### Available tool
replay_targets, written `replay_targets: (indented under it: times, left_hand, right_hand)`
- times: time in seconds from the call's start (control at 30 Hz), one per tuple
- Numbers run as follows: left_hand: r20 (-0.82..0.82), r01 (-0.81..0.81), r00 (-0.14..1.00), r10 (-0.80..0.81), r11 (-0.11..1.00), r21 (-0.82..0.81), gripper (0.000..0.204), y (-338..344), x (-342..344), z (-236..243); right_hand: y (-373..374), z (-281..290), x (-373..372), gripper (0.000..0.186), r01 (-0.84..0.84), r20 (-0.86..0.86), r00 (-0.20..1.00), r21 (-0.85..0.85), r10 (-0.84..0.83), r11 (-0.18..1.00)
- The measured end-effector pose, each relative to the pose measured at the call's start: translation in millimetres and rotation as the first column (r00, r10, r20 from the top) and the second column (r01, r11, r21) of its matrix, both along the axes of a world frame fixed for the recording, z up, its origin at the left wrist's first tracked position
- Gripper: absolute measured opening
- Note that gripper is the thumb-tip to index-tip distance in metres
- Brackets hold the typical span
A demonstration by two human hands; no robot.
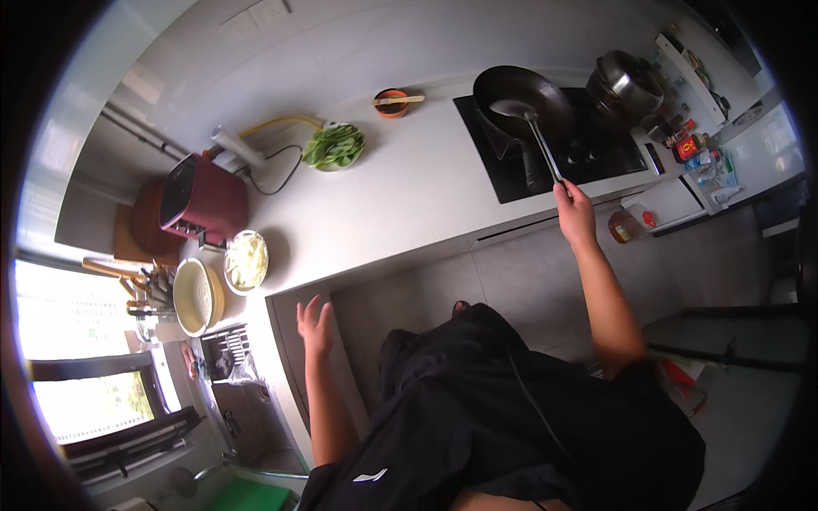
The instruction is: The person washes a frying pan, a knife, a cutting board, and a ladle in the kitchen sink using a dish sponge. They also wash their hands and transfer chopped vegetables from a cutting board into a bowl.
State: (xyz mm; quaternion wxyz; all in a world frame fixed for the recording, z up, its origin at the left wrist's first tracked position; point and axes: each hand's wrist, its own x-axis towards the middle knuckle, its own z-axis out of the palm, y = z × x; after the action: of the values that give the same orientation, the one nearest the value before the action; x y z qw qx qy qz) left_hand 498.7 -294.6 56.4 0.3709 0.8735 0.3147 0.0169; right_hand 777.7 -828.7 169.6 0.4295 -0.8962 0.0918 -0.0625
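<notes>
My right hand (575,211) is closed round the handle end of a long metal wok spatula (543,146). The spatula's broad head rests in or just over a dark wok (537,85) on the black cooktop (609,170). My left hand (315,325) hangs in the air off the counter's front edge, fingers apart, holding nothing. Nearest to it on the counter is a bowl of pale sliced vegetable (246,261). Farther back stand a bowl of green leaves (334,147) and a small orange bowl (391,103) with dark contents and a wooden stick across it.
A lidded steel pot (626,85) stands right of the wok, near bottles and jars (686,146). At the left are a dark red appliance (209,200), stacked cream bowls (196,298), a knife block (146,285) and a sink (256,422). A large bottle (625,226) stands below the cooktop.
</notes>
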Motion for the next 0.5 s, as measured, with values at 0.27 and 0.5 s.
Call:
replay_targets:
  times: [0.27,0.5]
  left_hand:
    - [-0.094,0.353,0.932,-0.35,0.936,0.013,0.055,-110,166,61]
    - [-0.043,0.617,0.786,-0.617,0.787,0.008,0.051,-145,264,39]
  right_hand:
    - [-61,-57,91,0.047,0.098,-0.078,0.99,-0.195,-0.115,0.976]
    - [-83,-96,99,0.047,0.107,-0.213,0.974,0.097,-0.084,0.99]
